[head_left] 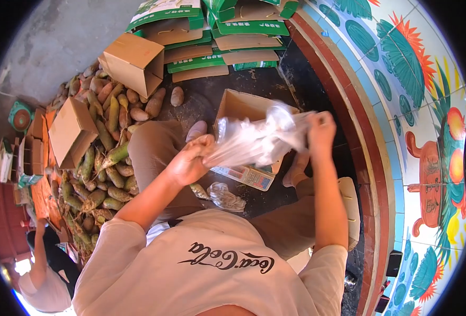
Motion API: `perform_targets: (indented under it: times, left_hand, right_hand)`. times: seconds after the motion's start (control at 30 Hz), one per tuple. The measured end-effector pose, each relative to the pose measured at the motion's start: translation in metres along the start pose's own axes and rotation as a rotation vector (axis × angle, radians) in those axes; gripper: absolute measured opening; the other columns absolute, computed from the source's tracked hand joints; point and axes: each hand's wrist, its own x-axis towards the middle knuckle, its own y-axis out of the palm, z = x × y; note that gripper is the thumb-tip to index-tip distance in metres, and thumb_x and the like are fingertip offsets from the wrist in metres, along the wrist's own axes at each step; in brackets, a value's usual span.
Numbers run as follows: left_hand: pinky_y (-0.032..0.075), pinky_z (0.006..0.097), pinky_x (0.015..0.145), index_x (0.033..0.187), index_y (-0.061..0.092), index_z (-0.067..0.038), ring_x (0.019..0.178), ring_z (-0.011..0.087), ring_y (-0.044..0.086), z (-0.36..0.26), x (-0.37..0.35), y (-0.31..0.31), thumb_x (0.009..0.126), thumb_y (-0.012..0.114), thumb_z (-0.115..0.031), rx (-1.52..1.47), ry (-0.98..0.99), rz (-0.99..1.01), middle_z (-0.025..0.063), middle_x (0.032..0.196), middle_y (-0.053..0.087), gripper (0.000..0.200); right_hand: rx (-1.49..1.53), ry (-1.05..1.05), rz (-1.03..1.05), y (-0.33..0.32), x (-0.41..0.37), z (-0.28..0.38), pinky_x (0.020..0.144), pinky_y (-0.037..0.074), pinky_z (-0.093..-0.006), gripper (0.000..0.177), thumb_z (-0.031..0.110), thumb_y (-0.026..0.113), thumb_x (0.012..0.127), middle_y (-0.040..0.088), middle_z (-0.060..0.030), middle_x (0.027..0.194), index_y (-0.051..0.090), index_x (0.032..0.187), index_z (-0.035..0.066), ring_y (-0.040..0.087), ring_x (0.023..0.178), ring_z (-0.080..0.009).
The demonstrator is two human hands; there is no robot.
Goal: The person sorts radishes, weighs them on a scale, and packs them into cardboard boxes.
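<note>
A clear plastic bag (264,137), blurred by motion, is stretched between my two hands over my lap. My left hand (191,159) pinches its left end, and my right hand (321,131) grips the right end, a little higher up. Below and behind the bag stands an open cardboard box (238,102), partly hidden by it. A scale's keypad panel (249,177) shows just under the bag. Near my left knee, a crumpled piece of clear plastic (225,197) lies on the dark floor.
To the left spreads a big heap of green and reddish root vegetables (104,184), with two open cartons (133,60) (72,131) on it. Green printed boxes (201,58) are stacked ahead. A tiled wall (393,131) curves along the right. Another person (43,284) is at lower left.
</note>
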Motion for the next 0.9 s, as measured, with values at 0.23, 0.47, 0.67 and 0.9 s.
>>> perform_targets:
  times: [0.23, 0.47, 0.67, 0.9]
  left_hand:
    - [0.039, 0.0234, 0.065, 0.089, 0.047, -0.006, 0.071, 0.0107, 0.048, 0.000, -0.022, -0.022, 0.080, 0.058, -0.014, 0.826, -0.174, -0.290, 0.0005, 0.077, 0.049, 0.016]
    - [0.040, 0.0361, 0.090, 0.119, 0.043, 0.001, 0.103, 0.0292, 0.051, -0.026, 0.043, 0.061, 0.074, 0.066, -0.022, 1.658, 0.705, -0.323, 0.0162, 0.106, 0.052, 0.056]
    - [0.046, 0.0400, 0.081, 0.104, 0.055, -0.009, 0.094, 0.0312, 0.057, -0.017, 0.090, 0.086, 0.071, 0.064, -0.020, 1.774, 0.455, -0.369, 0.0126, 0.099, 0.060, 0.036]
    - [0.047, 0.0410, 0.066, 0.084, 0.056, -0.007, 0.078, 0.0344, 0.059, -0.071, 0.086, 0.068, 0.073, 0.055, -0.002, 1.867, 0.870, -0.562, 0.0128, 0.082, 0.061, 0.012]
  right_hand:
    - [0.495, 0.202, -0.351, -0.033, 0.065, 0.012, 0.043, 0.036, -0.0234, 0.016, 0.014, 0.055, 0.088, 0.052, -0.0051, 0.063, 0.045, 0.080, 0.003, 0.049, 0.050, -0.0115]
    - [0.362, -0.045, 0.153, 0.019, 0.025, 0.101, 0.044, 0.032, -0.0204, 0.021, 0.027, 0.057, 0.089, 0.046, 0.0051, 0.064, 0.056, 0.084, 0.007, 0.041, 0.053, -0.0035]
    - [0.382, -0.123, 0.319, 0.025, 0.007, 0.126, 0.052, 0.035, -0.0208, 0.023, 0.026, 0.060, 0.087, 0.047, 0.0051, 0.066, 0.053, 0.079, 0.005, 0.041, 0.059, -0.0030]
    - [-0.474, -0.644, 0.378, -0.016, -0.017, 0.111, 0.056, 0.046, -0.0328, 0.030, 0.010, 0.071, 0.066, 0.055, -0.0102, 0.073, 0.051, 0.088, 0.005, 0.057, 0.061, -0.0236]
